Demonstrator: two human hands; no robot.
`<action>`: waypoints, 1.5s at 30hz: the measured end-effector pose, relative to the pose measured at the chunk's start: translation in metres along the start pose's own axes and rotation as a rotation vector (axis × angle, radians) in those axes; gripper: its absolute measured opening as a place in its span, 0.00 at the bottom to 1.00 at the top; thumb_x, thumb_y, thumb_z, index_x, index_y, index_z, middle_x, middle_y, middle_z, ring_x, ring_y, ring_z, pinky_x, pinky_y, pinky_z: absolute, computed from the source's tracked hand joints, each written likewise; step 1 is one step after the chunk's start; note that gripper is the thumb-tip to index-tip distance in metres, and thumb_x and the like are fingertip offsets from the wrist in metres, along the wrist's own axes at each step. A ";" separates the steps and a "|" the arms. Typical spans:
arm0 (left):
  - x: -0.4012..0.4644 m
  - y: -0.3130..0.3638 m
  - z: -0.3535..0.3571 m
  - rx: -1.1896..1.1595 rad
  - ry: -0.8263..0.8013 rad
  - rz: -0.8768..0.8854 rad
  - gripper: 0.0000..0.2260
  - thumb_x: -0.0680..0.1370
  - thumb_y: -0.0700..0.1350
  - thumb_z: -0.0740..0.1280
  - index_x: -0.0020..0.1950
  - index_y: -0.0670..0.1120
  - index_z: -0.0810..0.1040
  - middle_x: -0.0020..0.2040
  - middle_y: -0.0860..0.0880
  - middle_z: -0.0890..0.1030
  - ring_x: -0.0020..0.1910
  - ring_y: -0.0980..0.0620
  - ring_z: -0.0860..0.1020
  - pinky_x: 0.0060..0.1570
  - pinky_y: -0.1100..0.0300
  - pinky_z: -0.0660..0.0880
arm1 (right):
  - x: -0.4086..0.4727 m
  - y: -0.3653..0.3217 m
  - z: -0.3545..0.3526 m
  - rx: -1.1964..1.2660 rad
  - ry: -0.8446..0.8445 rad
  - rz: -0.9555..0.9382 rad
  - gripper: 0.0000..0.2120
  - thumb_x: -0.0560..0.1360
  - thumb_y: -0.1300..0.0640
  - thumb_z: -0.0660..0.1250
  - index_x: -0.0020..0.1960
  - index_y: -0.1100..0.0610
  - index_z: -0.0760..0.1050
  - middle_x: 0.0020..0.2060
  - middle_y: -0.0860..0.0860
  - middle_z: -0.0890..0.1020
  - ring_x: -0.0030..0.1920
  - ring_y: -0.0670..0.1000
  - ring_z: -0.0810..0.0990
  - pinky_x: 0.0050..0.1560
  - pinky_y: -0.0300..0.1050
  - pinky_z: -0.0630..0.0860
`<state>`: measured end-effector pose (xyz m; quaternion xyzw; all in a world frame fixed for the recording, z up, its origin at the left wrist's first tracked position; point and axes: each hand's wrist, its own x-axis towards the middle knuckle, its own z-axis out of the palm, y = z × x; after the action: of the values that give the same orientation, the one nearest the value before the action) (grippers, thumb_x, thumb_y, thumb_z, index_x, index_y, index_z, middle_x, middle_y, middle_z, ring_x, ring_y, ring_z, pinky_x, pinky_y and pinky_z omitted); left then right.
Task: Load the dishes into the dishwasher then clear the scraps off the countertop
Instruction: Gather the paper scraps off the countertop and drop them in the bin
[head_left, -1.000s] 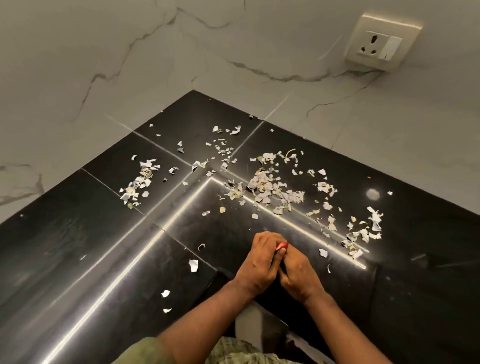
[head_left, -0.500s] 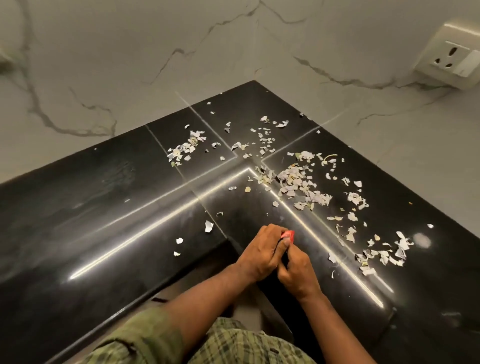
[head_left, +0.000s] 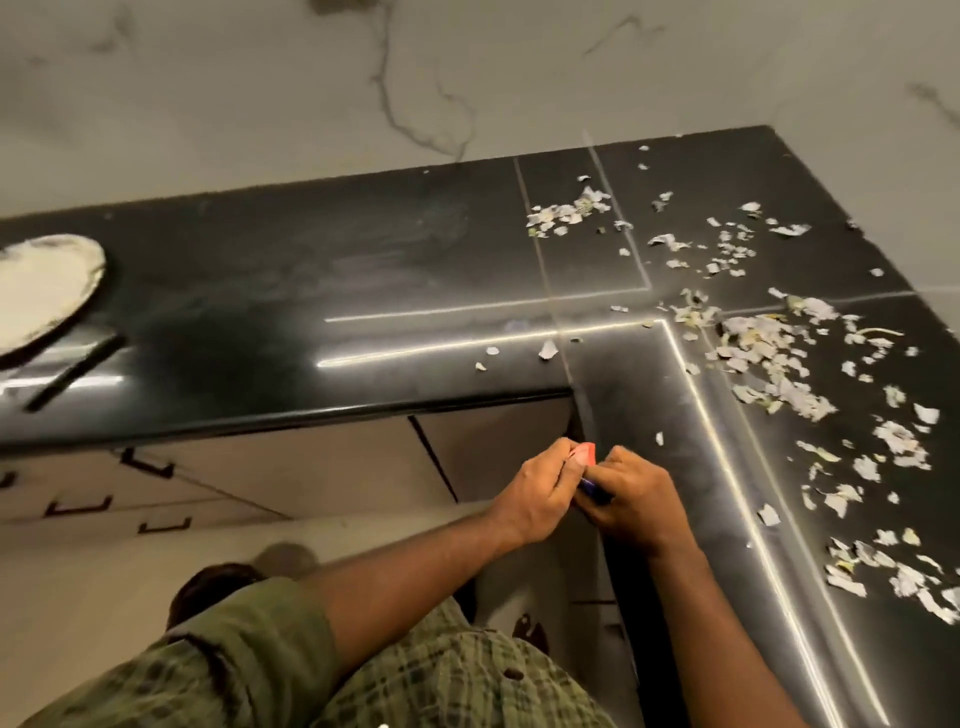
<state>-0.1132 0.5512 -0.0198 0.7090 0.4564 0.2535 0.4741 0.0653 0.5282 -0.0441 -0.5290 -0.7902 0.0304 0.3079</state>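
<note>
We looked down on the black L-shaped bench (head_left: 311, 291), which filled most of the view beneath a pale veined wall (head_left: 260, 78). Below its front edge ran light cabinet fronts (head_left: 249, 467) with dark handles. Far to the left on the bench sat a round pale plate (head_left: 41, 286), partly cut by the frame edge, with a dark stick-like item (head_left: 72, 371) lying just beside it; we could not tell what that was.

The scraps (head_left: 769, 353), small torn pale bits, lay scattered across the corner and along the right arm of the bench, with a smaller cluster near the back. None looked gathered into a pile, so we judged the clearing had barely begun. The plate on the bench suggested the dish loading might not be finished either, though no dishwasher was in view.

Our left hand (head_left: 535, 493) and right hand (head_left: 634, 499) met just off the inner corner of the bench, fingers curled, together pinching a small red-and-blue object (head_left: 584, 457) we could not identify.
</note>
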 end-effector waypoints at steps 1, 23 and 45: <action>-0.007 -0.002 -0.004 -0.009 0.003 -0.016 0.10 0.88 0.53 0.56 0.56 0.51 0.74 0.47 0.55 0.80 0.48 0.59 0.79 0.53 0.59 0.75 | 0.002 -0.001 0.002 -0.024 -0.028 -0.035 0.09 0.76 0.47 0.71 0.40 0.50 0.81 0.31 0.47 0.79 0.32 0.52 0.75 0.28 0.45 0.73; -0.239 -0.155 -0.205 -0.068 0.614 -0.741 0.24 0.84 0.63 0.56 0.40 0.49 0.80 0.37 0.49 0.82 0.42 0.47 0.82 0.44 0.52 0.77 | 0.035 -0.313 0.157 0.841 -0.755 0.281 0.07 0.84 0.57 0.69 0.55 0.49 0.85 0.42 0.52 0.87 0.41 0.54 0.85 0.43 0.55 0.80; -0.353 -0.269 -0.321 -0.945 1.348 -1.040 0.10 0.85 0.45 0.60 0.52 0.48 0.81 0.50 0.48 0.84 0.54 0.46 0.82 0.57 0.49 0.80 | 0.112 -0.520 0.340 0.731 -1.410 0.185 0.20 0.87 0.47 0.60 0.78 0.43 0.69 0.70 0.41 0.77 0.70 0.39 0.75 0.69 0.34 0.71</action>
<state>-0.6372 0.4156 -0.1017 -0.1381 0.7394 0.5222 0.4020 -0.5638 0.4905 -0.0740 -0.3141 -0.6917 0.6403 -0.1139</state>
